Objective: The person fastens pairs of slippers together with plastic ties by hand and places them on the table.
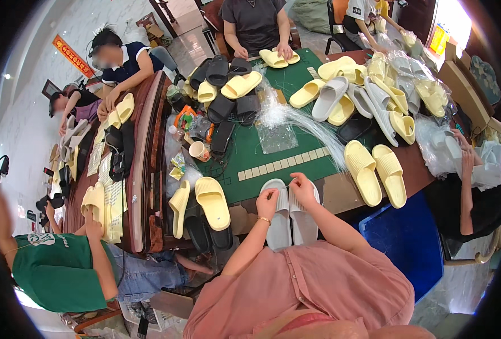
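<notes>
You are pinching the far end of a grey slipper pair (289, 217) at the table's near edge, left hand (268, 198) and right hand (302, 186) both with fingertips closed on it. Being half off the green mat (284, 152), the pair could slide into your lap.

Small slipper-packing workshop, looked improvised: green table (295, 85) was heaped with yellow slippers (374, 172), grey slippers (330, 97) and black slippers (221, 107), clear plastic bags (277, 135) lay loose, and several people (253, 25) sat round sorting pairs.
</notes>
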`<act>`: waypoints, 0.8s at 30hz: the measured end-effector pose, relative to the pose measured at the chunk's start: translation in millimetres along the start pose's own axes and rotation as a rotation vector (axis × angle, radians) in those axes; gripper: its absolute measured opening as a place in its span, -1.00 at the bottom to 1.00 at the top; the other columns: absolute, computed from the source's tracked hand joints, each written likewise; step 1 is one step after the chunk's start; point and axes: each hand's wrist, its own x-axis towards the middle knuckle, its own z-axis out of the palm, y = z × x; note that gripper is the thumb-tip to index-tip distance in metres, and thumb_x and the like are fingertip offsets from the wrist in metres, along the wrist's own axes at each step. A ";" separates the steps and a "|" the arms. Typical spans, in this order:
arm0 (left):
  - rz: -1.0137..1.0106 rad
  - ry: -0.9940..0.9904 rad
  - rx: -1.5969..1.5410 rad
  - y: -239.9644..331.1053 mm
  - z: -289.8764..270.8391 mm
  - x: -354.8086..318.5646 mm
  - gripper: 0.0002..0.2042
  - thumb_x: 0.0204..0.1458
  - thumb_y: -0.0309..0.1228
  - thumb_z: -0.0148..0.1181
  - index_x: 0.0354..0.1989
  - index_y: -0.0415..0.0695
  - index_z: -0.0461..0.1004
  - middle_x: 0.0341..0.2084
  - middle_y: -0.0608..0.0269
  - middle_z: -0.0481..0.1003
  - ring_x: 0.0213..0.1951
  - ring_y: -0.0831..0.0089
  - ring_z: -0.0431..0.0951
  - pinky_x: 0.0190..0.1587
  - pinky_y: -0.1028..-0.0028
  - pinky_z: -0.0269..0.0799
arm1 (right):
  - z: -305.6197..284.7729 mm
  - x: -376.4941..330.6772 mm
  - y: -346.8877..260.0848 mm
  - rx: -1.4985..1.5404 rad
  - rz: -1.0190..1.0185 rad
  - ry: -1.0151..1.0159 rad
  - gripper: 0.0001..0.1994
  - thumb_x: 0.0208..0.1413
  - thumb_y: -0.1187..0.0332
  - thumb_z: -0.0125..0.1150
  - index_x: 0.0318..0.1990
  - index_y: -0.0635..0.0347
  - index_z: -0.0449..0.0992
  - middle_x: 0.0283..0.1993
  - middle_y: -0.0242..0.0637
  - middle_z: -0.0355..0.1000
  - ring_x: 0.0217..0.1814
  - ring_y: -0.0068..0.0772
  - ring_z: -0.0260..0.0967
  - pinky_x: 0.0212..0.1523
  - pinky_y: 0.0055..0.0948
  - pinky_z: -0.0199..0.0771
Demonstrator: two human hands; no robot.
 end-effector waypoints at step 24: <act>0.187 -0.027 0.195 3.3 2.6 1.2 -0.86 -0.12 -0.42 0.23 -0.40 -0.20 0.54 -0.41 0.21 0.54 -0.32 0.42 0.51 -0.22 0.49 0.39 | 0.9 1.8 4.1 -0.091 -0.101 -0.060 -0.77 -0.10 0.58 0.09 -0.21 0.23 0.41 -0.52 -0.32 0.37 -0.47 -0.46 0.33 -0.38 -0.49 0.35</act>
